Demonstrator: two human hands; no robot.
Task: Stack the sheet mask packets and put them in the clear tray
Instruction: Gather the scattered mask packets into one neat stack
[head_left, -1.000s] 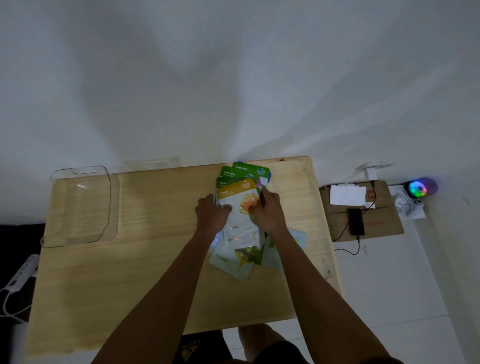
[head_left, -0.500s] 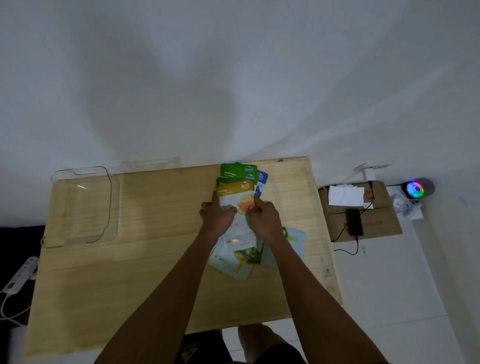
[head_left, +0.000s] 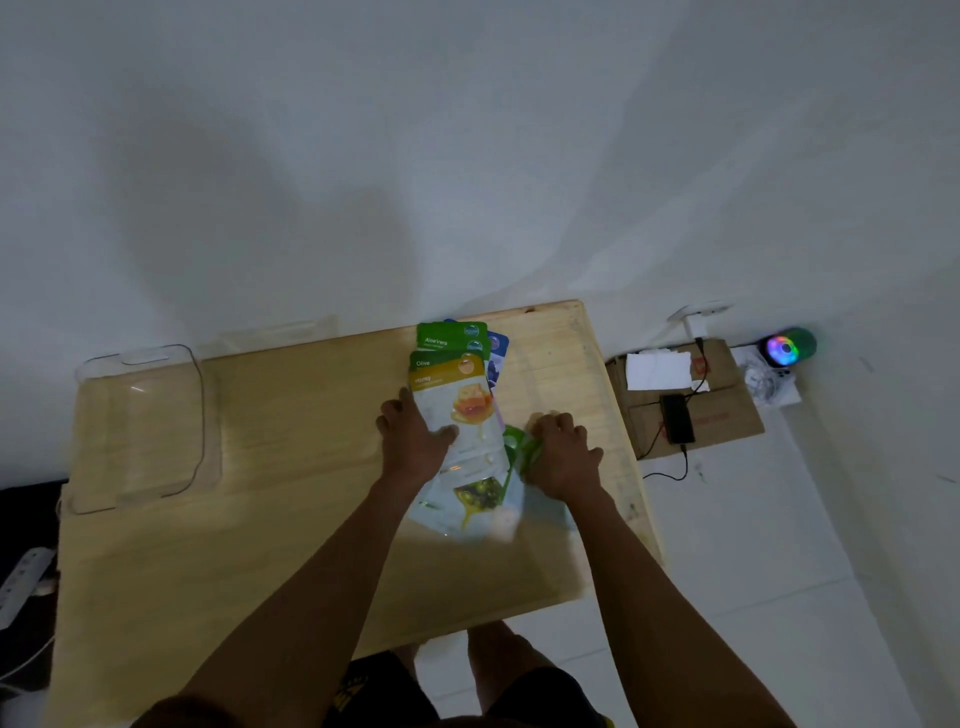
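The sheet mask packets (head_left: 457, 400) lie fanned lengthwise away from the left hand (head_left: 413, 441), spread flat on them; the right hand (head_left: 563, 452) pinches a green packet (head_left: 517, 449) beside them.

One head-mounted wide-angle view looks steeply down and forward from above the near edge of the wooden table (head_left: 291, 519). The wall fills the frame toward 12 o'clock; both forearms enter from 6 o'clock. The floor shows at 3 o'clock. Wide-angle bending curves the table edges. No second view exists.
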